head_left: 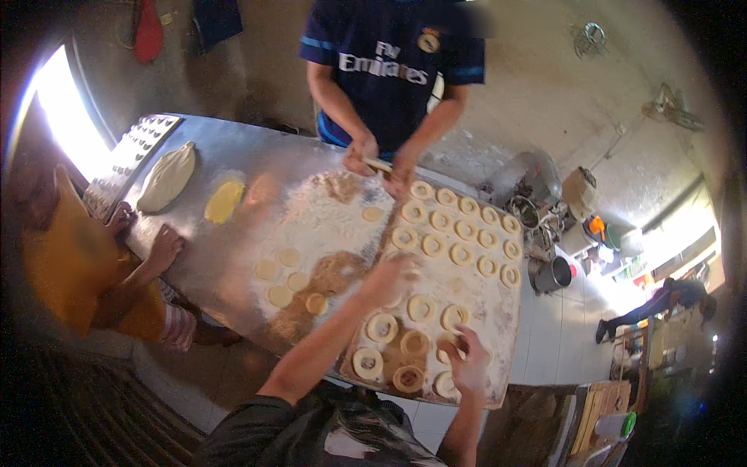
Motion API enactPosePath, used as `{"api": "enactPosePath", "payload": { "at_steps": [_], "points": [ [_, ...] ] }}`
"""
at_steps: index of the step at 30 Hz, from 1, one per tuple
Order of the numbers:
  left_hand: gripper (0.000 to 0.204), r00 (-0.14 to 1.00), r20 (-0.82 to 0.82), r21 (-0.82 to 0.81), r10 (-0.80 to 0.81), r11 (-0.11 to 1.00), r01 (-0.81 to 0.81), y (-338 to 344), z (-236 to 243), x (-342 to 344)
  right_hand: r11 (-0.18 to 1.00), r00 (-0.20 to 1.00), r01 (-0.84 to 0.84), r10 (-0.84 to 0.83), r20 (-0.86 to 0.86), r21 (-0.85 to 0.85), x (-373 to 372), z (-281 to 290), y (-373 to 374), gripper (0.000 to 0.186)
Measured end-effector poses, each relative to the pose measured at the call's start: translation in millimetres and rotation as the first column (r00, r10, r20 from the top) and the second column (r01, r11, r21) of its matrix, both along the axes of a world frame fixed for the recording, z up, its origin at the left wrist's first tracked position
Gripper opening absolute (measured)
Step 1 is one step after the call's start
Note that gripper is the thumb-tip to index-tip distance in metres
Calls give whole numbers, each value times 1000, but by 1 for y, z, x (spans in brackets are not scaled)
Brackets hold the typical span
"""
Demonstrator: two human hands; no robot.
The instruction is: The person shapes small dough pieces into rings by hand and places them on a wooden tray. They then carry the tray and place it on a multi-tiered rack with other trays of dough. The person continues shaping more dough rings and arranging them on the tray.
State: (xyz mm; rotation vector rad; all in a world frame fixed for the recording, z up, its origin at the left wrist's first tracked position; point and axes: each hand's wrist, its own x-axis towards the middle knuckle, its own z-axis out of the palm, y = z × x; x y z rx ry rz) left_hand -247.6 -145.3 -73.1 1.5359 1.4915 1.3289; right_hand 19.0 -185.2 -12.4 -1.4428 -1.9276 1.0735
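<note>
My left hand [395,277] reaches over the middle of the floured board, among raw dough rings. Motion smears its fingers, so what it holds, if anything, does not show. Lower right, my right hand [469,362] bends its thumb and fingers round the edge of a dough ring [445,352], partly hidden by them. Just above that lies another dough ring [455,309]. More rings, such as one dough ring [368,363] at the near left corner, lie on the board [498,327]. Flat dough discs [289,258] rest on the floured metal table to the left.
Across the table, a person in a dark shirt holds a dough strip [379,165]. Someone in orange [74,265] rests hands on the left table edge, near a large dough lump [167,177], a yellow slab [225,201] and a molded tray [144,144]. Pots [552,274] stand right.
</note>
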Motion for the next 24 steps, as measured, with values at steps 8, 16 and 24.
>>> {"api": "enactPosePath", "payload": {
  "at_steps": [8, 16, 24],
  "points": [
    [25, 663, -571, 209, 485, 866, -454, -60, -20, -225, 866, 866, -500, 500, 4, 6, -283, -60, 74, 30],
    [24, 767, -384, -20, 515, 825, -564, -92, -20, -229, 898, 843, -439, 401, 359, 28, -385, -81, 98, 27],
    [24, 968, 132, -206, 215, 961, -185, -96, 43, -232, 850, 719, -517, 364, -593, -105, -338, -32, 55, 26]
  ]
}}
